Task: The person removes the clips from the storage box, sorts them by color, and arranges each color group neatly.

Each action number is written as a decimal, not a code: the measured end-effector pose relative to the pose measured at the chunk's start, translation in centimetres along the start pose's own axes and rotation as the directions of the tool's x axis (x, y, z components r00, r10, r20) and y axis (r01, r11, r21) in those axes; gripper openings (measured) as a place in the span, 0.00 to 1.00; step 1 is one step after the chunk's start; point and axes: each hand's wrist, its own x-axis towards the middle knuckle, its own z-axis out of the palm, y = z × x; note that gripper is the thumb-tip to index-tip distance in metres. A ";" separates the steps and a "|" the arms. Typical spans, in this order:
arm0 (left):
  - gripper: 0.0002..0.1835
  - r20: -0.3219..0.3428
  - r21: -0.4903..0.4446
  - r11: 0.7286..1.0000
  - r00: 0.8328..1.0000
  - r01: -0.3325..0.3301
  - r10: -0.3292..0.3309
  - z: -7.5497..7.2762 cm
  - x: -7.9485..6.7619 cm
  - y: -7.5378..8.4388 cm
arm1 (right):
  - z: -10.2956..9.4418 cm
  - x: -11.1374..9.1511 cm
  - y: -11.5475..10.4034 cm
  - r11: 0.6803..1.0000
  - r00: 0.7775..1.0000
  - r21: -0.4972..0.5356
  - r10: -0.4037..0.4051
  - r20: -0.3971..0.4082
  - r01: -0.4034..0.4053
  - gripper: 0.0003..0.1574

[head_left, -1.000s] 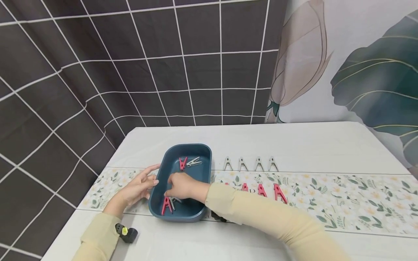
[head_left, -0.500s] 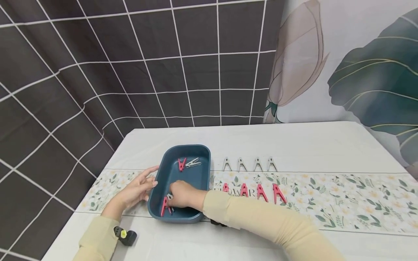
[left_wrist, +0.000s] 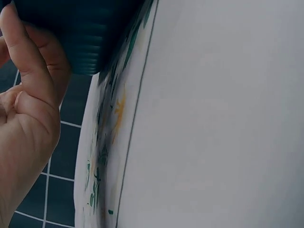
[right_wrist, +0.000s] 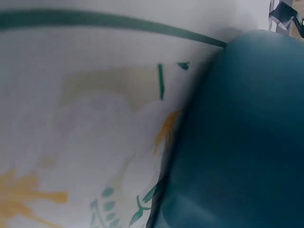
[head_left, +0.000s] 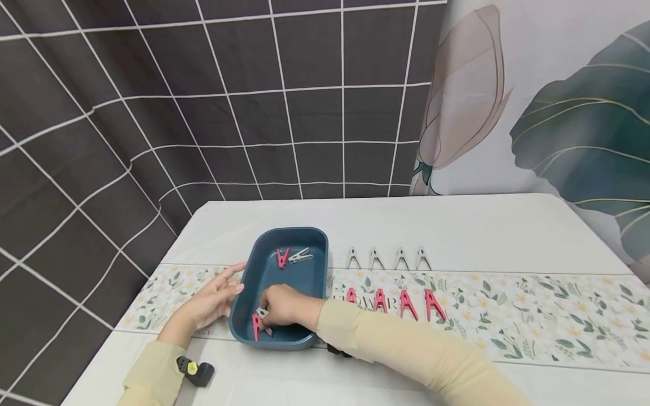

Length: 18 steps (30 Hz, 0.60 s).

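Observation:
In the head view a dark blue bin (head_left: 276,342) stands on the table. My right hand (head_left: 284,305) reaches down into its near part, fingertips pinching a pale grey clothespin (head_left: 262,312), which the fingers partly cover. Right beside it, near the bin's left wall, is a red clothespin (head_left: 256,327). Another red clothespin (head_left: 282,258) and a grey clothespin (head_left: 301,255) lie at the far end inside. My left hand (head_left: 210,301) rests its fingers against the outside of the bin's left wall. The right wrist view shows mostly bin wall; its hand is hidden there.
Right of the bin, several grey clothespins (head_left: 376,258) form a row. A row of several red clothespins (head_left: 380,300) lies nearer, on the flowered strip (head_left: 508,313) of the white tablecloth. A dark gridded curtain (head_left: 304,113) hangs behind and at left.
My right hand has shifted slightly nearer inside the bin and taken the grey clothespin between its fingertips. The red clothespin beside it has been nudged. The left hand stays against the bin.

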 end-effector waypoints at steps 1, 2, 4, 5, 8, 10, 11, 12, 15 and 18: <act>0.29 0.003 -0.004 1.000 1.000 0.001 -0.001 -0.1 0.0 0.0 | 0.0 0.0 0.0 1.000 1.000 0.008 0.004 0.003 -0.004 0.15; 0.29 0.005 -0.005 1.000 1.000 0.002 -0.002 -0.1 0.0 0.0 | 0.0 0.0 0.0 1.000 1.000 0.017 0.007 0.004 -0.007 0.16; 0.30 0.009 -0.004 1.000 1.000 -0.004 0.004 -0.2 0.0 0.0 | 0.0 0.0 -0.1 1.000 1.000 0.021 0.003 0.000 -0.003 0.17; 0.30 0.010 -0.004 1.000 1.000 -0.008 0.008 -0.2 -0.1 -0.1 | 0.0 0.0 -0.1 1.000 1.000 0.029 0.000 -0.003 0.000 0.17; 0.30 0.017 -0.005 1.000 1.000 -0.016 0.016 -0.2 0.0 -0.2 | -0.1 -0.1 0.0 0.998 1.000 0.069 -0.010 -0.012 0.011 0.15; 0.30 0.019 -0.004 1.000 1.000 -0.018 0.018 -0.1 0.0 -0.1 | -0.2 -0.2 0.0 0.996 1.000 0.091 -0.016 -0.016 0.017 0.13; 0.30 0.018 -0.003 1.000 1.000 -0.018 0.018 -0.1 0.0 -0.1 | -0.2 -0.2 0.0 0.995 1.000 0.098 -0.019 -0.019 0.021 0.12; 0.31 0.018 -0.003 1.000 1.000 -0.017 0.017 -0.1 0.0 -0.1 | -0.3 -0.2 0.0 0.994 0.999 0.108 -0.022 -0.024 0.024 0.11; 0.31 0.014 0.002 1.000 1.000 -0.020 0.020 0.0 0.1 -0.1 | -0.2 -0.1 0.1 0.992 0.999 0.122 -0.026 -0.042 0.031 0.07; 0.31 0.008 0.009 1.000 1.000 -0.023 0.023 -0.1 0.1 -0.1 | -0.2 0.0 0.1 0.992 0.998 0.125 -0.023 -0.066 0.031 0.07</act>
